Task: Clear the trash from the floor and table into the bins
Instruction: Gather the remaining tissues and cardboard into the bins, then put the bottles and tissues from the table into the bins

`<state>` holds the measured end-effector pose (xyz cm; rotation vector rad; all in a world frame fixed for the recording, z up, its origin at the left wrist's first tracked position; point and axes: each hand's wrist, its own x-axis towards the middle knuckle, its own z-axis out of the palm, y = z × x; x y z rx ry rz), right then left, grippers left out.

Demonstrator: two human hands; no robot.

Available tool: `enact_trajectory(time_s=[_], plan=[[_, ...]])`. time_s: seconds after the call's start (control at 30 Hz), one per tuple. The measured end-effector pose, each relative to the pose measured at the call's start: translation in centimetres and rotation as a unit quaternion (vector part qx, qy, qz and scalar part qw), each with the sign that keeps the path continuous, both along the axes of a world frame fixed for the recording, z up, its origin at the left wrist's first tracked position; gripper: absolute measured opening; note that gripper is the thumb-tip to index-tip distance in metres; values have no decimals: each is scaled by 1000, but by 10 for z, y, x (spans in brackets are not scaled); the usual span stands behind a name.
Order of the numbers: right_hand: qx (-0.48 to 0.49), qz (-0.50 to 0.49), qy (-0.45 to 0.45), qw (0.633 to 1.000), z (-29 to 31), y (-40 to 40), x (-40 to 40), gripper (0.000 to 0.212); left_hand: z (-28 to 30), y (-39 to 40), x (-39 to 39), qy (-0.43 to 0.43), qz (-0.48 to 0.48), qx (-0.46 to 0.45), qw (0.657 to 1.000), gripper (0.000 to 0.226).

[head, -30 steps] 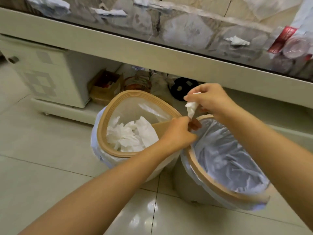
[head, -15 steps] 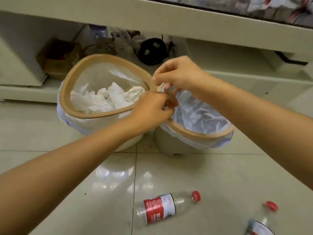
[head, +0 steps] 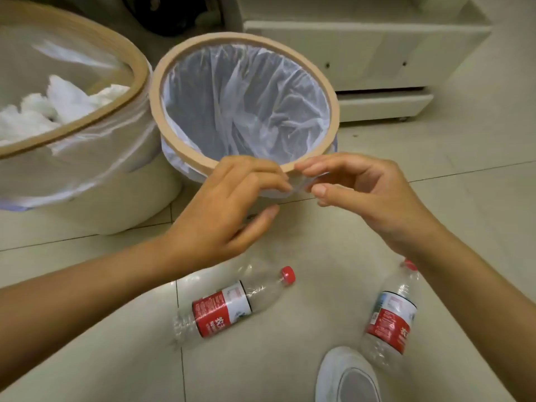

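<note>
Both hands at the near rim of the right bin (head: 330, 91), the one with the tan ring and a clear liner (head: 246, 103). Left hand (head: 223, 210): fingers curled, fingertips on the liner's overhang just under the ring; looks like a pinch on the plastic, thumb splayed out below and not touching anything. Right hand (head: 368, 192): index and thumb close together, pinching the same bit of overhang from the other side; remaining fingers loosely curled. The two grips nearly meet at the rim, a thin strip of liner between them.

Right bin's liner holds no visible trash. Left bin (head: 87, 53) stands touching or just beside it, same tan ring, with crumpled white tissues (head: 58, 103) inside.

Trash on the floor (head: 464, 169), both items below the hands and nearer the camera:
- Plastic bottle (head: 229, 306), lying on its side, red label, red cap pointing up-right, near under the left wrist. Not touched.
- Second bottle (head: 391, 314), same type, lying along the right forearm's line; its cap end is partly hidden behind that arm. Not touched.

White shoe (head: 345, 375) at the bottom edge, just beside the second bottle's base. White cabinet (head: 377, 62) behind the right bin.
</note>
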<state>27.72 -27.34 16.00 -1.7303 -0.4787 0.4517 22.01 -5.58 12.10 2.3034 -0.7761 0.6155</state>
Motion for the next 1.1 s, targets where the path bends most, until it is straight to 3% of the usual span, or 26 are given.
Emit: enact_trajectory(time_s=[0.07, 0.13, 0.2, 0.27, 0.3, 0.37, 0.53, 0.63, 0.77, 0.9, 1.03, 1.1], plan=[[-12, -20, 21, 1000, -16, -12, -7, 19, -16, -9, -6, -7, -64, 43, 997, 25], [-69, -41, 32, 996, -41, -26, -11, 21, -39, -17, -10, 48, -110, 94, 988, 25], [-157, -67, 33, 985, -71, -45, -13, 24, -59, -29, -13, 206, -87, 125, 967, 31], [-266, -75, 8, 961, -100, -67, -14, 28, -79, -39, -16, 398, -8, 114, 910, 50], [-320, -66, -15, 945, -112, -77, -16, 31, -90, -43, -15, 465, 21, 114, 878, 61], [-408, -39, -41, 911, -132, -93, -21, 37, -110, -48, -14, 521, 42, 134, 842, 75], [-482, -4, -36, 875, -155, -103, -36, 43, -139, -58, -21, 563, 46, 204, 800, 86], [-481, -1, -45, 875, -159, -100, -37, 42, -145, -68, -24, 549, 48, 224, 803, 75], [-497, -14, -60, 865, -167, -106, -35, 44, -147, -86, -12, 538, 63, 135, 830, 62], [-561, -67, -36, 825, -177, -125, -41, 56, -136, -114, 10, 514, 74, 25, 854, 59], [-583, -93, 3, 807, -185, -143, -47, 60, -122, -139, 24, 501, 56, -19, 863, 61], [-595, -115, -47, 794, -184, -150, -49, 54, -119, -145, 26, 504, 39, -27, 862, 64]])
